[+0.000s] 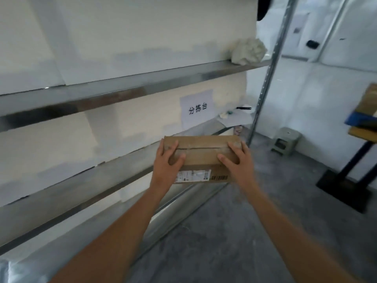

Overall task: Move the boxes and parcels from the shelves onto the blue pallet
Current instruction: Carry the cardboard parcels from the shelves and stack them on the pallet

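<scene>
Two hands on one cardboard box (201,154). Your left hand (168,160) has fingers curled over the box's left end, thumb lying across the top near the taped seam. Your right hand (236,158) mirrors it on the right end, fingers wrapped round the far edge, thumb on top. Both are gripping it.

The box is held level in front of the lower shelf (114,180), out past its front edge, shipping label (192,176) on the side facing you. Whether its far edge touches the shelf, can't tell.

Above: the upper shelf (130,86) carries a crumpled white bundle (247,51) at its right end, by the metal upright (267,78). A paper sign (197,108) with printed characters is fixed to the white backing behind the lower shelf; loose papers (236,117) lie at that shelf's right end.

Far right: a small stool (285,140) on the concrete floor, and a black stand (350,180) with board-like items on top, blurred.
</scene>
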